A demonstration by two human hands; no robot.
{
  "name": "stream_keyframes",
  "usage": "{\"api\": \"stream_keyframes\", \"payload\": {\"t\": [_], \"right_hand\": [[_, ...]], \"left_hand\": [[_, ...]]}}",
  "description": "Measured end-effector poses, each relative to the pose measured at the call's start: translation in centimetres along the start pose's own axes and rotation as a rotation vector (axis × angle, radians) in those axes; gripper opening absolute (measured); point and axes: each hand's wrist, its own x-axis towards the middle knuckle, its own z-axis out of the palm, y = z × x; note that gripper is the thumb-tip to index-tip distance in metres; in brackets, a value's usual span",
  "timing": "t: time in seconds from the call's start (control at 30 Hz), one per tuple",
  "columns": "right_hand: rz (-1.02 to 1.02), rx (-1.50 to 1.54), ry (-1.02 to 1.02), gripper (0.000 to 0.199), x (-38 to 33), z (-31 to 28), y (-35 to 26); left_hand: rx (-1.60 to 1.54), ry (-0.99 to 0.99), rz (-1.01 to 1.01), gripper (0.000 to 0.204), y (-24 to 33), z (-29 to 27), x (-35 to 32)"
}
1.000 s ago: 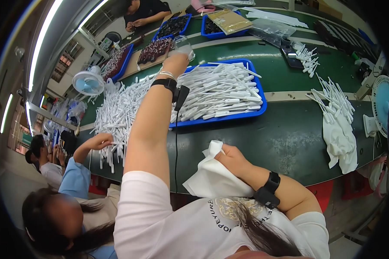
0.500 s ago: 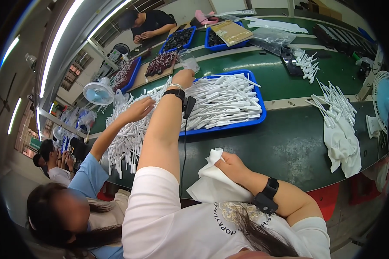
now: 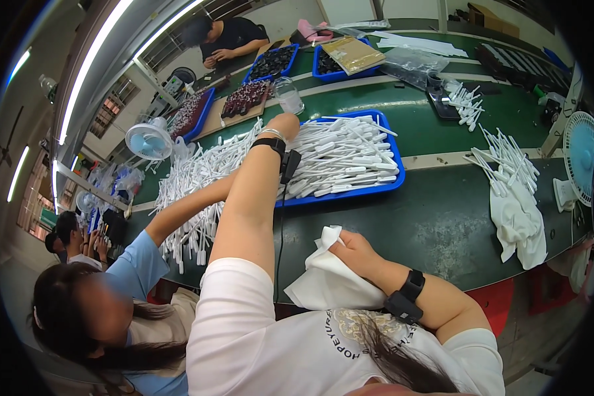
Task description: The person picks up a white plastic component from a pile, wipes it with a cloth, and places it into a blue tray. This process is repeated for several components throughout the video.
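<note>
At the left of the frame a neighbour's arm [image 3: 185, 208] reaches into a heap of white sticks [image 3: 191, 178] on the green table [image 3: 442, 224]. At upper centre the left hand [image 3: 282, 124] stretches over the blue tray [image 3: 350, 162] of sticks; its fingers are hidden, so I cannot tell its grip. Lower centre, the right hand [image 3: 353, 254] clenches a white cloth [image 3: 327, 280].

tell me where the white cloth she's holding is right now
In the head view, the white cloth is low centre, gripped by the right hand above the green table.
</note>
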Motion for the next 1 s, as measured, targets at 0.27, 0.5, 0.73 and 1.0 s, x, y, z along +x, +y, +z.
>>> {"api": "stream_keyframes", "payload": {"t": [0.27,0.5,0.73,1.0], "right_hand": [[0.06,0.052,0.033,0.021,-0.2,-0.3,-0.6],[0.081,0.097,0.004,0.02,-0.3,0.4,-0.4],[0.098,0.171,-0.044,0.025,0.1,0.8,-0.1],[0.171,0.292,-0.017,0.022,0.3,0.4,-0.3]], "left_hand": [[0.014,-0.043,0.049,0.025,1.2,-0.5,1.0],[0.102,-0.073,0.191,0.026,-0.5,-3.3,-0.3],[0.052,0.207,0.634,0.025,-0.6,-15.9,-8.7],[-0.845,0.378,0.533,0.016,11.5,-13.7,-31.2]]}}
